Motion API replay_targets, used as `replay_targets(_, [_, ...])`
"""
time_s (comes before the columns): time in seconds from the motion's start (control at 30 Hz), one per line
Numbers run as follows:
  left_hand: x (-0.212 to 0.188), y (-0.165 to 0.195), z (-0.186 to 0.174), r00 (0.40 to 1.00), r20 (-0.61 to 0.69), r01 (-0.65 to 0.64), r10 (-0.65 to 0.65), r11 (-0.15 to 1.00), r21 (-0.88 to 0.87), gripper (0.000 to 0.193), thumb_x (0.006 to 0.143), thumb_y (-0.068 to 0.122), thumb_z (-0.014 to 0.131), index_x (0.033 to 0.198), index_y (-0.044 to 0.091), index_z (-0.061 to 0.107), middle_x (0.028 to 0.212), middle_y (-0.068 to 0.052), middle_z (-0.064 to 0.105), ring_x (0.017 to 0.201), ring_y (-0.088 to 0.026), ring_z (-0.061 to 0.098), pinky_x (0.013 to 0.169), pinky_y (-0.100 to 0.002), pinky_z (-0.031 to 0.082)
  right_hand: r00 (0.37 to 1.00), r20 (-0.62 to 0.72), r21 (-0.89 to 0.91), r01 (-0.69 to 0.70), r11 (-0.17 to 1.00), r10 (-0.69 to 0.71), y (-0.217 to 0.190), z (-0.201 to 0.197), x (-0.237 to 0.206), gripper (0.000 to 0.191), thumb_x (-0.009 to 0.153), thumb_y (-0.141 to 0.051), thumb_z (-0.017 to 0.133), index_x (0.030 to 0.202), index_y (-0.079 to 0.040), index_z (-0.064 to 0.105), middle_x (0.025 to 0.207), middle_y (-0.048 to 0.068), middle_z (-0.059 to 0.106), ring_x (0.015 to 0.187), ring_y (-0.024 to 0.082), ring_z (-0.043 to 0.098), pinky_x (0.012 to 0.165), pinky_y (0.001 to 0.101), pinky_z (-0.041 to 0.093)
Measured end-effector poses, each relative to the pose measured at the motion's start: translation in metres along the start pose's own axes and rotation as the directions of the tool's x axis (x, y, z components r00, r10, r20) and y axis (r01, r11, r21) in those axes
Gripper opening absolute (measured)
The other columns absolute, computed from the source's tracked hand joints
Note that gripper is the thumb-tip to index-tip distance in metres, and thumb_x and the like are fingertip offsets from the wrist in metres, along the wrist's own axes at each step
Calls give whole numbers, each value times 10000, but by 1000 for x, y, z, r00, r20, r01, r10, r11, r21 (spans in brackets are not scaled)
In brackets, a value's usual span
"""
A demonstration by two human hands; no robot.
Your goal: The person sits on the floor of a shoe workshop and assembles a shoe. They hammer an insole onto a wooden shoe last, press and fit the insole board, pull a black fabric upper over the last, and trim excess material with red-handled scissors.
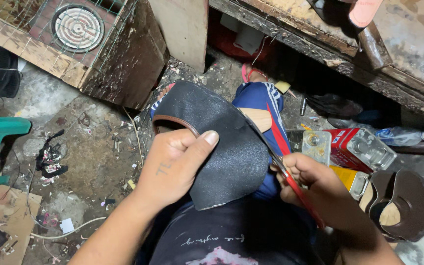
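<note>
Left hand (172,164) closed on black sole sheet (222,147), thumb pressed flat on top; brown-edged shoe part (175,121) just above knuckles
Right hand (310,184) closed round red-handled scissors (290,179), blades at sheet's right edge
Red and yellow tins (352,152) just beyond right hand; brown shoe uppers (403,203) beside it

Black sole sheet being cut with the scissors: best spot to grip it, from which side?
Probably the left edge of the black sheet, near the brown-trimmed curve, coming from the left, where the left hand pinches it thumb on top. The red-handled scissors in the right hand work the right edge, so that side should stay free.
</note>
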State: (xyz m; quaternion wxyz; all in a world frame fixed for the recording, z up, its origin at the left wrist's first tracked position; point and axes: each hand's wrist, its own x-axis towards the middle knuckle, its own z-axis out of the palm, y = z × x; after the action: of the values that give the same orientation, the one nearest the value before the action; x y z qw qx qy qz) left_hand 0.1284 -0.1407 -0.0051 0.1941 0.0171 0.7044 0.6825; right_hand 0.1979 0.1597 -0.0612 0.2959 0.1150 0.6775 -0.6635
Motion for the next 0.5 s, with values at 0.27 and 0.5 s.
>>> replay_targets(0.27, [2, 0, 3, 1000, -24, 14, -15, 1000, -21, 339, 1007, 226, 617, 756, 4, 670, 709, 60, 633, 679, -18, 534, 594, -242, 467, 999, 13, 41, 31, 999, -32, 6, -3, 5, 372, 782, 119, 698, 1125, -19, 665, 868, -8, 608, 723, 60, 571, 607, 212, 462])
replay_targets(0.5, [4, -4, 0, 1000, 1, 2, -2, 1000, -1, 345, 1001, 227, 608, 729, 22, 666, 690, 70, 636, 665, -10, 533, 579, -234, 474, 998, -63, -47, -9, 999, 6, 7, -6, 2, 408, 743, 135, 752, 1107, -45, 713, 824, -8, 616, 709, 63, 588, 621, 221, 510])
